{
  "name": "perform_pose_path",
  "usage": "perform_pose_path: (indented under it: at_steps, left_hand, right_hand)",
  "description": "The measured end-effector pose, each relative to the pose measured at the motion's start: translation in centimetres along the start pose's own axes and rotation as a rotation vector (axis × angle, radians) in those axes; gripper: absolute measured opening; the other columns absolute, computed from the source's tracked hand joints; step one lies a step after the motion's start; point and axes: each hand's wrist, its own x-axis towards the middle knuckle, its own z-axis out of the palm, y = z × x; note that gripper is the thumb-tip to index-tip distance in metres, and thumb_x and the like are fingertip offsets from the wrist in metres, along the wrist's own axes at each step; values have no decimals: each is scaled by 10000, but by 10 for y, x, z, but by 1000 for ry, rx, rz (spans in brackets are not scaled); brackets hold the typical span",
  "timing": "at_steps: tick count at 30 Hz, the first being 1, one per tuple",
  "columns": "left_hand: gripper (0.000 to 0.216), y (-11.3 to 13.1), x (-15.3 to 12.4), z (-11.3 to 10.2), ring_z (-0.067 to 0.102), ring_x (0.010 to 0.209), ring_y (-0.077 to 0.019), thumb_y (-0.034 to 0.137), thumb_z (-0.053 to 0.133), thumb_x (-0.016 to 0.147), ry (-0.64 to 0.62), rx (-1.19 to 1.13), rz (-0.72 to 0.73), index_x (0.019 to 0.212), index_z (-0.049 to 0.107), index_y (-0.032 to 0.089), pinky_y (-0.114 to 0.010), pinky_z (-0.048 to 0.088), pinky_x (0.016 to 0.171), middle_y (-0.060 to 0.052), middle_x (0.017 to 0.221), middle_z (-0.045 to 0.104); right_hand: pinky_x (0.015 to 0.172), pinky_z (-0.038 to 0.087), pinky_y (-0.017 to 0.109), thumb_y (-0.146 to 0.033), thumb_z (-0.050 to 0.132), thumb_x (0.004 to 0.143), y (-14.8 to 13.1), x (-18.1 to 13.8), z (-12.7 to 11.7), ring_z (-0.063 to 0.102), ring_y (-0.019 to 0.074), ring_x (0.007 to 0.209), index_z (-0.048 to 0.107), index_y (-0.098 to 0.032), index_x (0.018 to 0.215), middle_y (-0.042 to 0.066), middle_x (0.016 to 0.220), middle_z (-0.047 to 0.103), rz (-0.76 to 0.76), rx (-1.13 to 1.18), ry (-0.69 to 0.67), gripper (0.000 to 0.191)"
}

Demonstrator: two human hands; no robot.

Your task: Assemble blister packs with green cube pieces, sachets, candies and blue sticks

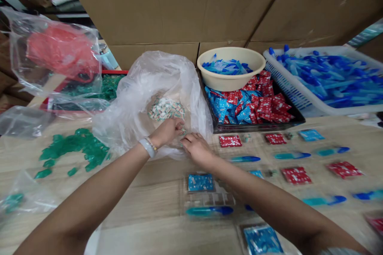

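Observation:
My left hand (169, 130) is at the mouth of a clear plastic bag (128, 99), its fingers curled together in a pinch. Just beyond it in the bag lies a heap of small white pieces with green and orange marks (166, 108). My right hand (196, 147) is close beside it at the bag's front edge, fingers bent and pressed together. A small pale piece shows between the two hands; what each hand's fingertips hold is too small and blurred to name.
Clear trays with red packets (230, 141), blue packets (201, 182) and blue plastic sticks (209, 211) spread rightward. Behind stand a black tray (257, 127) of packets, a cream bowl (230, 81) and a white basket (302, 95). Green pieces (64, 147) lie left.

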Motion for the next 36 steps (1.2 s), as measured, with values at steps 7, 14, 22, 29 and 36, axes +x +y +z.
perform_pose_path:
  at_steps: [7,14,22,29,36]
  left_hand:
    - [118,0,3,21,507,803,-159,110,509,685,115,185,42,771,587,129,-275,403,734,-70,885,538]
    - [186,0,-23,17,521,819,-171,111,481,732,171,211,63,893,565,151,-286,414,748,-62,876,554]
    - [189,-4,-22,20,520,783,-140,72,481,722,96,29,120,864,584,143,-256,415,734,-32,830,558]
    - [205,-9,-24,21,533,806,-143,77,497,728,105,-38,174,883,599,167,-265,421,759,-33,853,567]
    - [213,-7,-24,16,545,832,-156,92,497,716,106,95,139,876,616,167,-280,426,782,-49,890,584]
  right_hand:
    - [757,347,318,-172,438,826,0,-3,-3,473,195,849,601,-156,930,79,887,580,8,-44,7,193]
    - [793,346,326,-172,430,825,0,-6,-3,463,196,891,603,-138,958,109,966,575,72,51,53,220]
    - [787,326,316,-175,443,816,0,1,-1,475,185,883,594,-135,947,84,909,614,99,106,16,203]
    - [792,345,304,-155,470,793,5,0,3,466,190,898,600,-147,962,82,936,587,75,125,42,213]
    - [778,369,293,-109,432,794,9,7,-8,481,190,890,608,-131,969,95,925,584,98,28,-56,250]
